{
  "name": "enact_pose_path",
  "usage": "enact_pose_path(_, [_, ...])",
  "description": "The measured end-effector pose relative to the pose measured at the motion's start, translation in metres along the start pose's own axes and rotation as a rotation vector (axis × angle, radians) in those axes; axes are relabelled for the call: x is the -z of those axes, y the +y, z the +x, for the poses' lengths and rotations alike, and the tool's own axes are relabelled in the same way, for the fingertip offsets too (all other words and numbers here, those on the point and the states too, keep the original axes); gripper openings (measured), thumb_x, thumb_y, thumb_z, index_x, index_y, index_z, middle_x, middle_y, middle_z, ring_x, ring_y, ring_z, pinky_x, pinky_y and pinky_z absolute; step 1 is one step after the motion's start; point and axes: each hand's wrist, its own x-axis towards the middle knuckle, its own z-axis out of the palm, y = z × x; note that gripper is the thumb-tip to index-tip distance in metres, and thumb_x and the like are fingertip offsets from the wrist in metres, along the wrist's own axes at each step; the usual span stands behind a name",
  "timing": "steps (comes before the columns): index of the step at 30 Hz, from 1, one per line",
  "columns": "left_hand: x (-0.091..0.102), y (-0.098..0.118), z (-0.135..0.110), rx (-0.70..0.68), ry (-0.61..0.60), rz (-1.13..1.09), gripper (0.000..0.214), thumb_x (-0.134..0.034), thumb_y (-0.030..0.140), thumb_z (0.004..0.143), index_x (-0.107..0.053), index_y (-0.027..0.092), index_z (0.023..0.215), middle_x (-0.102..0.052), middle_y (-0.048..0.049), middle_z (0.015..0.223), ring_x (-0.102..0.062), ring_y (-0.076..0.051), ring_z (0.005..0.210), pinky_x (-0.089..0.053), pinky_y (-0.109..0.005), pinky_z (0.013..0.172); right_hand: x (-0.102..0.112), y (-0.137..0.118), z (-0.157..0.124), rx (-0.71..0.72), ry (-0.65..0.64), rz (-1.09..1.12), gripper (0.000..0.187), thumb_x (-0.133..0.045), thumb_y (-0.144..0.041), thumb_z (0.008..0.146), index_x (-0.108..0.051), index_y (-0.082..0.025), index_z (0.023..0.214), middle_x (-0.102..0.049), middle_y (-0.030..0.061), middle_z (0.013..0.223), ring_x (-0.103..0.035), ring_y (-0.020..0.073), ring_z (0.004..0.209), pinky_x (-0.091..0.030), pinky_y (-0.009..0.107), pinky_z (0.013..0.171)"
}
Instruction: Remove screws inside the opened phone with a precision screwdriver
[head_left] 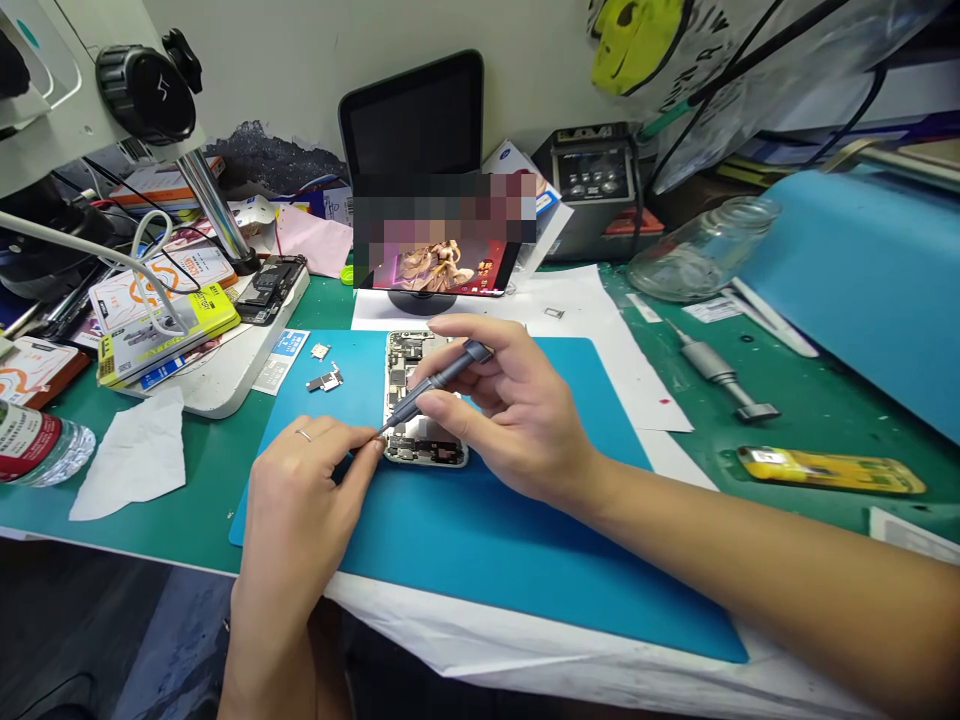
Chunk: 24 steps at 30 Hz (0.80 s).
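Plainly, in the head view, the opened phone (420,400) lies flat at the centre of the frame on the blue mat (525,540), its exposed boards looking light, stiff and fragile; it seems best steadied by its bare edges. The right hand (517,410) has its grip pinched around a slim screwdriver (435,385), a thin, hard, smooth tool angled down-left, tip at the phone's lower left corner. The left hand (300,490) has thumb and forefinger pressed together at that tip. Small metal plates (324,378) sit just left on the mat.
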Motion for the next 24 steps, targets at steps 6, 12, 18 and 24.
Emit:
enact_pose_path(6, [-0.0003, 0.0009, 0.0017, -0.022, -0.006, -0.013, 0.009, -0.063, 0.024, 0.096, -0.072, 0.023, 0.094, -0.072, 0.0021, 0.088, -0.061, -0.016, 0.083, -0.045, -0.031, 0.076, 0.0004, 0.0003, -0.0008, 0.01, -0.009, -0.019, 0.041, -0.068, -0.027, 0.092, -0.047, -0.029, 0.128, -0.063, -0.0004, 0.096, -0.065, 0.0103, 0.078, -0.062, 0.025, 0.071])
enact_pose_path(12, [-0.0003, 0.0028, 0.0021, -0.014, 0.034, 0.01, 0.021, -0.07, 0.032, 0.093, -0.069, 0.025, 0.112, -0.071, -0.0002, 0.101, -0.062, -0.018, 0.092, -0.048, -0.031, 0.08, 0.0011, -0.0017, 0.0002, 0.02, 0.036, -0.051, 0.04, -0.068, -0.027, 0.092, -0.048, -0.03, 0.127, -0.064, -0.0002, 0.095, -0.067, 0.0119, 0.08, -0.063, 0.027, 0.073])
enact_pose_path(18, [-0.0018, -0.0001, 0.0005, 0.031, 0.026, 0.038, 0.029, -0.07, 0.034, 0.092, -0.066, 0.026, 0.12, -0.07, -0.0025, 0.104, -0.062, -0.021, 0.092, -0.049, -0.034, 0.081, 0.0034, 0.0004, 0.0052, 0.014, 0.171, -0.101, 0.04, -0.069, -0.032, 0.092, -0.049, -0.032, 0.126, -0.067, 0.0008, 0.091, -0.069, 0.0167, 0.083, -0.065, 0.034, 0.075])
enact_pose_path(24, [-0.0039, -0.0011, -0.0001, 0.055, -0.053, 0.053, 0.041, -0.068, 0.038, 0.093, -0.058, 0.026, 0.131, -0.068, -0.003, 0.117, -0.062, -0.023, 0.102, -0.048, -0.036, 0.089, 0.0028, 0.0014, 0.0069, 0.008, 0.232, -0.111, 0.038, -0.07, -0.03, 0.09, -0.049, -0.031, 0.122, -0.066, 0.0011, 0.09, -0.068, 0.0177, 0.085, -0.063, 0.036, 0.077])
